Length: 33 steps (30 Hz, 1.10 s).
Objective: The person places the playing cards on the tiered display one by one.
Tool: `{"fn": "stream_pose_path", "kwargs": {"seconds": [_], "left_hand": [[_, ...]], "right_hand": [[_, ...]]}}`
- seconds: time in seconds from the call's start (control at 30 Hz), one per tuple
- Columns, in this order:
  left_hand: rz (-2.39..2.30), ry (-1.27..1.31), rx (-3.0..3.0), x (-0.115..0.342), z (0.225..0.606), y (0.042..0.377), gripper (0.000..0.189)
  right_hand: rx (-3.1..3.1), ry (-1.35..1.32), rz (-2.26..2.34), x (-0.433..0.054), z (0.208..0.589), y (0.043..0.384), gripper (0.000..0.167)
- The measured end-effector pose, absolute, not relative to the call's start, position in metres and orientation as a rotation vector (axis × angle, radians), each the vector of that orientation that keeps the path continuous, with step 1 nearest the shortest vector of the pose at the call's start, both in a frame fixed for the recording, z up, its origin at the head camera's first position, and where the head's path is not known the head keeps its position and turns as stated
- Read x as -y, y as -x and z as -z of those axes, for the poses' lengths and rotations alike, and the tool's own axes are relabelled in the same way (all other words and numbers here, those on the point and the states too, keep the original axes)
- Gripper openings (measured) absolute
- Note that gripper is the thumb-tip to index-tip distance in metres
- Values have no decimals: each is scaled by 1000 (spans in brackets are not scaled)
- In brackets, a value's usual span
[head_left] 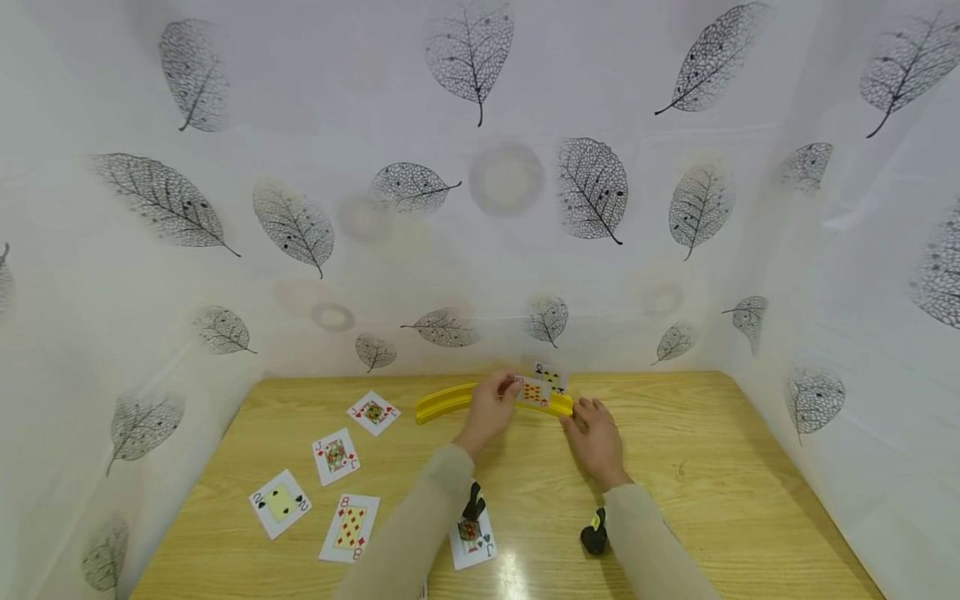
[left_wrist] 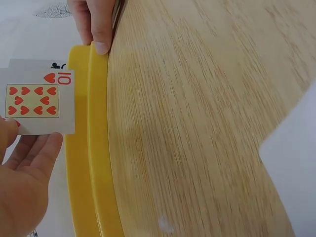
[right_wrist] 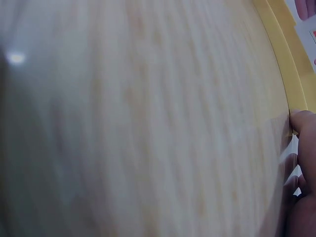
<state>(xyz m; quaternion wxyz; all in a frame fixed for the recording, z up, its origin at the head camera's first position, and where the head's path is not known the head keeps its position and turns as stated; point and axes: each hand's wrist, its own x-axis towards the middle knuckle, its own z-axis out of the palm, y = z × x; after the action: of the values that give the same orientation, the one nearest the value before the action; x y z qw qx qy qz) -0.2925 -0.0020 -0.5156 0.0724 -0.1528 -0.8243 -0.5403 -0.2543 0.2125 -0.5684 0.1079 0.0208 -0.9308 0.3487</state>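
My left hand (head_left: 489, 414) pinches a ten of hearts playing card (head_left: 533, 392) between thumb and fingers. The card's edge is at the curved yellow card holder (head_left: 444, 403), but whether it sits in the groove I cannot tell. Another card (head_left: 552, 377) with black club marks stands behind the ten, partly hidden by it. My right hand (head_left: 597, 442) grips the holder's right end. In the left wrist view, the right thumb (left_wrist: 101, 47) presses the front of the yellow holder (left_wrist: 98, 148), with a finger behind. Only part of the right hand shows in the right wrist view.
Face-up cards lie on the wooden table's left side: two red jacks (head_left: 373, 413) (head_left: 336, 456), a two of spades (head_left: 279, 503) and an eight of diamonds (head_left: 349, 528). A black-suited jack (head_left: 474, 543) lies partly under my left forearm. A leaf-patterned curtain (head_left: 495, 275) surrounds the table.
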Motion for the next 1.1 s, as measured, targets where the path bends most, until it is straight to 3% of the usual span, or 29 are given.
{"fn": "stream_pose_path", "kwargs": {"seconds": [1.1], "left_hand": [[1652, 448, 2509, -27, 526, 299, 18]], "right_hand": [[2711, -48, -1014, -213, 575, 257, 51]]}}
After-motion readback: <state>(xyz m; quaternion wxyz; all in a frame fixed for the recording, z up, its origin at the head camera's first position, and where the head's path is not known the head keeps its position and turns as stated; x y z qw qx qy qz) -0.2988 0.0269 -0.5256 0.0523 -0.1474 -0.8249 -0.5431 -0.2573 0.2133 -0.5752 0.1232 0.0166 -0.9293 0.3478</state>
